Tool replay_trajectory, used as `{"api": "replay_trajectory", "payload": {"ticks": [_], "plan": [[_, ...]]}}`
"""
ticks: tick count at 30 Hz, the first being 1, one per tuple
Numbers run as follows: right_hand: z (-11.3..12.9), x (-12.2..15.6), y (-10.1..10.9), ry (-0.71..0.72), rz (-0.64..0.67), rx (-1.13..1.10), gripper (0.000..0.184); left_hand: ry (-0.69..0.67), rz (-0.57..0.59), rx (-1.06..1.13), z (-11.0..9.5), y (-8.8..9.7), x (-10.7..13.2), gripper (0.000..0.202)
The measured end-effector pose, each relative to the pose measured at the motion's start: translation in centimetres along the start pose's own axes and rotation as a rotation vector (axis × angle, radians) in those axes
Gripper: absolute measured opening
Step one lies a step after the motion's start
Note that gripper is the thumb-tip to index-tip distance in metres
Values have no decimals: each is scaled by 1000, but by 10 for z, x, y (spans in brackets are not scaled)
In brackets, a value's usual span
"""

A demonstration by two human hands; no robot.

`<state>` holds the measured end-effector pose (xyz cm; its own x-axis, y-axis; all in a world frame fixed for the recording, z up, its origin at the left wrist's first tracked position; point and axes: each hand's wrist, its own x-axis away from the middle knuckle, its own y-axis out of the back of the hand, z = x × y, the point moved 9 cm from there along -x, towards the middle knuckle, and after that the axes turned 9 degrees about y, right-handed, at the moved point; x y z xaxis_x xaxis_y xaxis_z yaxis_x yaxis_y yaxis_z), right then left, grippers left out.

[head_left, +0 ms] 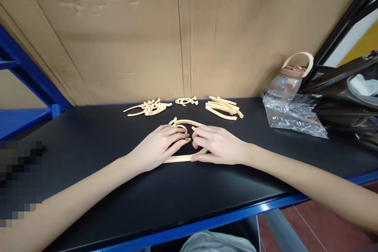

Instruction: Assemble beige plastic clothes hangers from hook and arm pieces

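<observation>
Cream-coloured curved strips [181,158] form a rough loop on the black table between my hands. My left hand [161,141] rests over the loop's left side, its thumb and fingertips closed together at a thin curled strip [182,127]. Part of that strip is hidden under the fingers. On the right side, my right hand [217,144] has its fingers curled over the longer strip [189,122], and its thumb lies along the lower edge of the loop. A small knob-like end stands up at the loop's upper left.
Behind the loop lie three groups of cream pieces: a tangled pile [150,107], a few thin curls [186,101] and a stack of strips [223,107]. A clear plastic bag [295,114], a bottle [291,76] and a dark bag [339,102] sit right. Cardboard [132,47] stands behind.
</observation>
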<state>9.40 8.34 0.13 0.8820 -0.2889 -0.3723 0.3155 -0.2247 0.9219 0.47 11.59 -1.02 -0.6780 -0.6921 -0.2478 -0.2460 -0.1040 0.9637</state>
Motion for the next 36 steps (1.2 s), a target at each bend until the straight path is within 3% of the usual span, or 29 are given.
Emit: {"api": "replay_trajectory", "payload": {"ticks": [7,13,24,32,36], "plan": [[-10,2,-1,-69,13,-38,37,-21,0,-14,-7,0,3,34],[1,0,-2,18,12,-102,41,6,-22,78,-6,2,1,20],[-3,2,-1,-35,14,-55,45,14,-96,28,-6,10,2,16],[-41,13,14,-278,-130,-14,36,5,-74,51,-9,11,1,22],[-63,24,4,-394,-68,-21,43,45,-93,49,-3,14,2,27]]}}
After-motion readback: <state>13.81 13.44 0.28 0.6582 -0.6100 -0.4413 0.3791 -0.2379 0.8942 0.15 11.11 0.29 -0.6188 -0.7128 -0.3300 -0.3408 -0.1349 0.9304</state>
